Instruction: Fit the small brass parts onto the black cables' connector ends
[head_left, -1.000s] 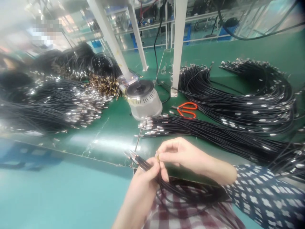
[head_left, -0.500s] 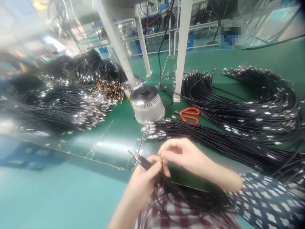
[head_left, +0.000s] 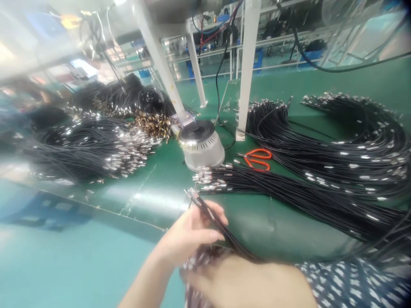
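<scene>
My left hand [head_left: 192,233] is curled around a small bundle of black cables [head_left: 221,224] near the table's front edge. The bundle's metal-tipped ends point up and left past my fingers, and its length runs down to the right toward my lap. Low in the view, my right hand [head_left: 208,278] is smeared by motion over the checked cloth on my lap, and its fingers cannot be made out. Just beyond the held bundle lies a larger bundle of black cables [head_left: 257,179] with silver ends.
Orange-handled scissors [head_left: 258,159] lie beside a round grey-white device with a black top [head_left: 204,149]. Big coils of black cable [head_left: 340,158] lie to the right, more cable heaps [head_left: 93,137] to the left. White posts [head_left: 248,72] stand on the green table [head_left: 154,184].
My right hand has left the cable tips at my left hand and dropped toward my lap. My left hand's grip looks looser, with the bundle now lying more visibly across its fingers.
</scene>
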### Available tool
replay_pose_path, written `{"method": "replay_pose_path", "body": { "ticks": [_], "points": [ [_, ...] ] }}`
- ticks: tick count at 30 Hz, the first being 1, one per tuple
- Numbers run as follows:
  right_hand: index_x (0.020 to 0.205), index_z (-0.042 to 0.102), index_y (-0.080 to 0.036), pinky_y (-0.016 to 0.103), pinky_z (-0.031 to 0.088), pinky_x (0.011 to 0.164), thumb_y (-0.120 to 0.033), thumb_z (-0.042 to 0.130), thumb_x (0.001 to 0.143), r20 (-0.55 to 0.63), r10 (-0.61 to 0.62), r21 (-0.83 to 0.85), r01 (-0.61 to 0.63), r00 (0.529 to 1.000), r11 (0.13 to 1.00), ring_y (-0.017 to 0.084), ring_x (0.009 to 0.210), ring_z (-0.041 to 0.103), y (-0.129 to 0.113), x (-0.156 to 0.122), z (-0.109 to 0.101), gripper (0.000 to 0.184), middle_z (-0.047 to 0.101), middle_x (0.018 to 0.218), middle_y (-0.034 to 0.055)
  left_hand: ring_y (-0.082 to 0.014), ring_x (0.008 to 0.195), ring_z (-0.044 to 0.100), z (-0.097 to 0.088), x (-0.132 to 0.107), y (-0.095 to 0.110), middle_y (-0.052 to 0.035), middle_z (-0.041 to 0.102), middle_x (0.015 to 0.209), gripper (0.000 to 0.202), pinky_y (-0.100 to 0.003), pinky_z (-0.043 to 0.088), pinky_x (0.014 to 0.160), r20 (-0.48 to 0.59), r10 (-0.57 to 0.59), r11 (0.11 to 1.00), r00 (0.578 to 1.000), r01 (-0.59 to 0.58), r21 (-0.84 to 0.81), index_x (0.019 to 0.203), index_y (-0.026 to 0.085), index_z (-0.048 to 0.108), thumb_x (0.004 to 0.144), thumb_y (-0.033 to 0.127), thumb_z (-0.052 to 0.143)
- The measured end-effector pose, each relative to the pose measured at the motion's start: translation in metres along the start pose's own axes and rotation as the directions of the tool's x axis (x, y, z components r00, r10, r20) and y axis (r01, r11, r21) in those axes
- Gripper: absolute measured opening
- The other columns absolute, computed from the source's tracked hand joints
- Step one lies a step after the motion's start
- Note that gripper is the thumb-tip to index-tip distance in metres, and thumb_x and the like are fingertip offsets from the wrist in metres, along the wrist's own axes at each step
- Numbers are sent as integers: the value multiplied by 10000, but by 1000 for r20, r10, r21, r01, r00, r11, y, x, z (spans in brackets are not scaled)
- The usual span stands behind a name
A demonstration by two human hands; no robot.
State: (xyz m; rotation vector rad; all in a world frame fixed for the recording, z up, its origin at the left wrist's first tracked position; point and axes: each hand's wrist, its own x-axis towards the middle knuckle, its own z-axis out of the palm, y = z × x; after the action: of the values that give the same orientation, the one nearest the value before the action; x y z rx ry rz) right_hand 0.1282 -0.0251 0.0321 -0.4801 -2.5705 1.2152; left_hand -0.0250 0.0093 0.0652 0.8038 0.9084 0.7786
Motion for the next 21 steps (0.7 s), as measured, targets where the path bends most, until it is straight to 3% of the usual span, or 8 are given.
{"method": "replay_pose_path", "body": {
  "ticks": [3, 7, 10, 13, 17, 21],
  "points": [
    [1235, 578, -241, 324, 516, 744, -321, 570, 889, -29, -11, -119, 7, 1000, 993, 245, 864, 698, 5, -4, 2, 355, 744, 969, 86, -188, 775, 612, 1, -2, -6, -81, 690, 858, 254, -307, 521, 686, -34, 24, 999, 999, -25, -37, 890, 146, 696, 661, 144, 806],
    [1232, 590, -225, 326, 516, 718, -297, 566, 895, 34, -92, -175, 97, 995, 980, 239, 820, 701, 5, -4, 4, 346, 752, 940, 93, -140, 613, 572, 8, 1, -17, -48, 659, 742, 170, -267, 492, 566, -135, 44, 997, 990, -53, -59, 765, 128, 693, 678, 221, 807],
    [1259, 601, -247, 326, 530, 671, -259, 598, 848, 34, 21, -130, -16, 999, 991, 244, 780, 710, -2, 3, 2, 412, 761, 917, 76, -114, 581, 548, 12, 4, -23, -18, 652, 723, 157, -231, 450, 525, -218, 58, 996, 974, -70, -47, 755, 147, 672, 685, 202, 802],
    [1238, 618, -365, 322, 538, 621, -201, 596, 811, 23, 96, -88, -94, 995, 992, 252, 784, 721, -12, 7, -3, 458, 767, 866, 7, -112, 577, 555, 11, 4, -24, -21, 686, 740, 173, -229, 440, 530, -255, 60, 998, 965, -58, 12, 752, 152, 674, 661, 177, 819],
    [1208, 643, -367, 320, 542, 618, -200, 585, 821, 8, 125, -54, -124, 992, 991, 260, 800, 721, -27, 5, -21, 425, 761, 845, 4, -145, 647, 606, 10, 1, -18, -31, 719, 767, 181, -246, 460, 589, -241, 100, 987, 965, -66, 145, 723, 167, 672, 643, 175, 834],
    [1085, 707, -317, 267, 536, 696, -225, 589, 864, 20, 63, 21, -63, 998, 998, 192, 779, 708, -35, -4, -53, 267, 756, 889, -2, -193, 685, 632, 14, 2, -14, -40, 704, 711, 167, -286, 469, 636, -269, 144, 964, 952, -73, 254, 673, 167, 668, 624, 177, 827]
  ]
}}
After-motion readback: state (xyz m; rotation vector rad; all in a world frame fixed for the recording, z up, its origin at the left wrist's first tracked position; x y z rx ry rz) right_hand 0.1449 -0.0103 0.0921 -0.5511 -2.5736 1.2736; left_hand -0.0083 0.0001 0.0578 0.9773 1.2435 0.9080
